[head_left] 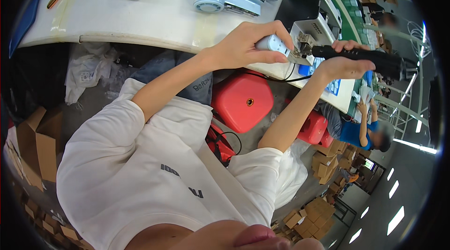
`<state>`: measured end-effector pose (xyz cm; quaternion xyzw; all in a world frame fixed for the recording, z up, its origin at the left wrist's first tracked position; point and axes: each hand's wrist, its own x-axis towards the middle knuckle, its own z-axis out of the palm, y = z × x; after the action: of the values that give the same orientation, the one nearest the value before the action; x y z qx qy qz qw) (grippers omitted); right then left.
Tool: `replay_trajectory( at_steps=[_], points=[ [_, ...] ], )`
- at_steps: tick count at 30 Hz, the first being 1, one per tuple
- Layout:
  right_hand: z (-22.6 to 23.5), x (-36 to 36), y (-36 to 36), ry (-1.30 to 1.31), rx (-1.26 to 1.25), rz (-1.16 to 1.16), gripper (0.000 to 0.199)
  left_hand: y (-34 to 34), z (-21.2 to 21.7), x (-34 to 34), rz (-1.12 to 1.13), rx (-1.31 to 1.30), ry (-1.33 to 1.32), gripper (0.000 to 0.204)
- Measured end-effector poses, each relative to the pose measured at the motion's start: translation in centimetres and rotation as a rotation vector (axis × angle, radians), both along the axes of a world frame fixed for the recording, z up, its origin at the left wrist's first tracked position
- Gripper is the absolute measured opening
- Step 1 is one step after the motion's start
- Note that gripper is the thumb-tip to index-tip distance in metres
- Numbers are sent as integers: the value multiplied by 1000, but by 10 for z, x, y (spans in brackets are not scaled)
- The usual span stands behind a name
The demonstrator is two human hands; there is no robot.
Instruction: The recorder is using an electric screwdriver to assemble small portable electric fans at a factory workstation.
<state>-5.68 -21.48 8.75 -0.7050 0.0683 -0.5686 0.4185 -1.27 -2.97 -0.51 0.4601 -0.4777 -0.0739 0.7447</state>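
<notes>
A: What is the largest thing near the black-and-silver machine (300,4)?

B: The white table (93,25); it carries the machine and extends to its left. The red stool (243,102) stands below and left of the machine.

A: And the black power screwdriver (389,62)?

B: It is in front of the machine, extending rightward. Its long axis lies almost level, and its narrow end points left. Whether the tip touches the machine, one cannot tell. The right hand (344,66) is wrapped around its body.

A: The smallest?

B: The light blue piece (267,44), just left of the machine's front. The left hand (243,44) pinches it; its holed end faces right.
</notes>
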Motion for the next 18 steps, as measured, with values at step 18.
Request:
replay_trajectory(
  at_steps=[18],
  points=[
    [102,-26,53,-89,131,905,83,3,4,3,-20,26,43,27]
  ],
)
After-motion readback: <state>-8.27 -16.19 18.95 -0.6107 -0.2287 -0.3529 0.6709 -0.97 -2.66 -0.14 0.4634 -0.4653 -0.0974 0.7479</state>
